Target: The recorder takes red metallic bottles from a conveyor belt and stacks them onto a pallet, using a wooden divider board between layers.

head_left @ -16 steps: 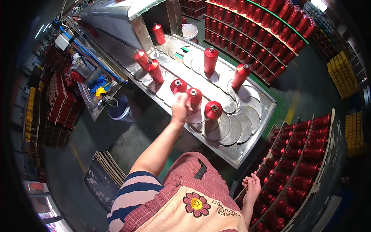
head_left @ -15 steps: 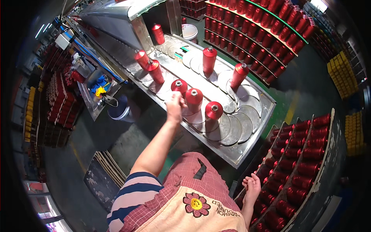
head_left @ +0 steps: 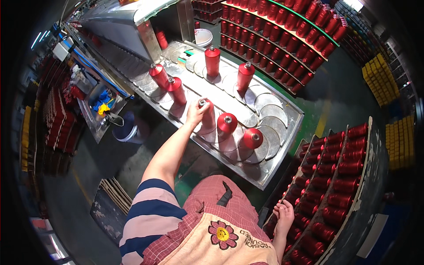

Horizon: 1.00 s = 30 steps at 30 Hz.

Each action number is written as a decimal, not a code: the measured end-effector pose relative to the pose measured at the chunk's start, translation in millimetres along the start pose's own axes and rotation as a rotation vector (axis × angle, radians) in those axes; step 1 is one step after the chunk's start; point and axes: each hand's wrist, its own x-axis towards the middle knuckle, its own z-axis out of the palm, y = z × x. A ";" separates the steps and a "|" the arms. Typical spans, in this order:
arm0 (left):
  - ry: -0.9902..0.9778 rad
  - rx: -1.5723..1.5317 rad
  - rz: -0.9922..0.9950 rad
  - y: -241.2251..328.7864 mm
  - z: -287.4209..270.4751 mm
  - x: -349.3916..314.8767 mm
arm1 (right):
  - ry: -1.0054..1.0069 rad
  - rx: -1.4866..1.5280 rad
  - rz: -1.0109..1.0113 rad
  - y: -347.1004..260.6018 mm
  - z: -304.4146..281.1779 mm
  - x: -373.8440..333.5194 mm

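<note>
My left hand (head_left: pixel 195 114) reaches out over the near side of a metal conveyor table (head_left: pixel 265 174). Its fingers are closed around the neck of a red metallic bottle (head_left: pixel 209 119), which stands upright on the overlapping metal discs. Right of that bottle stand two more red bottles, one in the middle (head_left: pixel 227 126) and one nearest the table's end (head_left: pixel 251 139). Low on the right, my right hand (head_left: pixel 285 216) hangs with fingers loosely curled and apart, holding nothing. It is beside a rack (head_left: pixel 369 176) filled with rows of red bottles lying on their sides.
More red bottles stand on the conveyor's left part and far side (head_left: pixel 212 62). A metal housing (head_left: pixel 148 37) covers its far end. Behind it are shelves of red bottles (head_left: pixel 282 39) and a white bucket (head_left: pixel 203 37). Leaning boards (head_left: pixel 110 196) and another bucket (head_left: pixel 130 128) are at left.
My left hand has closed on the neck of a bottle it was beside. Near-side bottles have shifted right along the conveyor, and far-side ones toward the housing. The view has shifted slightly.
</note>
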 end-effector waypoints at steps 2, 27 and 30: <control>0.057 -0.030 -0.011 18.2 -11.5 -2.7 | 0.035 -0.003 0.020 3.7 -1.6 -3.3; 0.069 0.237 0.053 11.8 -37.0 12.8 | 0.011 -0.010 0.050 0.4 28.7 10.4; 0.016 0.228 0.142 27.3 -30.6 10.0 | 0.004 0.012 0.024 -0.4 24.1 10.6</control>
